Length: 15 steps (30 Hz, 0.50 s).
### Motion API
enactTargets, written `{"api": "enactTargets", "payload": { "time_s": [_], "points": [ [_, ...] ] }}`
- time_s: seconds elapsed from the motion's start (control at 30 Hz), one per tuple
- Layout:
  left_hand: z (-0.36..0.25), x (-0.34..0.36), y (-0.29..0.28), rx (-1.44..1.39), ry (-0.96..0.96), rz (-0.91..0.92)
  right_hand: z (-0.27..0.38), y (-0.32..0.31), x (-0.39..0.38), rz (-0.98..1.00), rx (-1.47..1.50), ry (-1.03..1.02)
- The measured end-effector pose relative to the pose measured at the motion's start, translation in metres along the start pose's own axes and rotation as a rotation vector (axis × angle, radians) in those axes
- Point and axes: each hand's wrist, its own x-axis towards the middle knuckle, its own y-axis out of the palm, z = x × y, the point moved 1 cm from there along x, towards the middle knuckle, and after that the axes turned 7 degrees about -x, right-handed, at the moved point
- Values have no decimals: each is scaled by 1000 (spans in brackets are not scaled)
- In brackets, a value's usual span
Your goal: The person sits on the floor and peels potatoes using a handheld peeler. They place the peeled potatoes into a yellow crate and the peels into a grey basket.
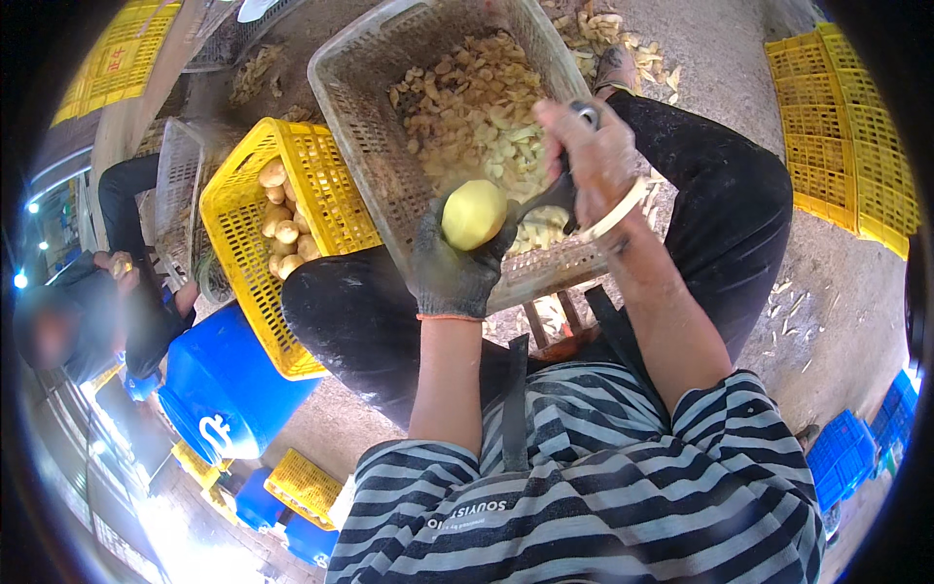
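Note:
My left hand, in a dark grey knit glove, grips a peeled, pale yellow potato from below. Beside it, my bare right hand is closed around a black peeler; motion smears it a little, and the blade is hard to make out. Both hands are over the near part of a dirty, pale plastic crate between my knees. Potato peelings cover its bottom. At my left knee, a yellow basket holds several unpeeled potatoes.
A blue barrel stands left of my knee, with another person seated beyond it. Stacked yellow crates are at the right. Scattered peelings lie on the floor, and blue crates sit at lower right.

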Motion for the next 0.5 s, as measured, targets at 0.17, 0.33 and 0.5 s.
{"api": "enactTargets", "payload": {
  "time_s": [0.17, 0.33, 0.5],
  "points": [
    [-2, -7, 5, 78, 31, 129, -12, 20, -20, 149, -119, 61],
    [-6, -10, 7, 208, -41, 177, -21, 21, -16, 220, -114, 132],
    [-12, -2, -12, 890, 130, 354, -28, 21, -9, 282, -52, 210]
  ]
}}
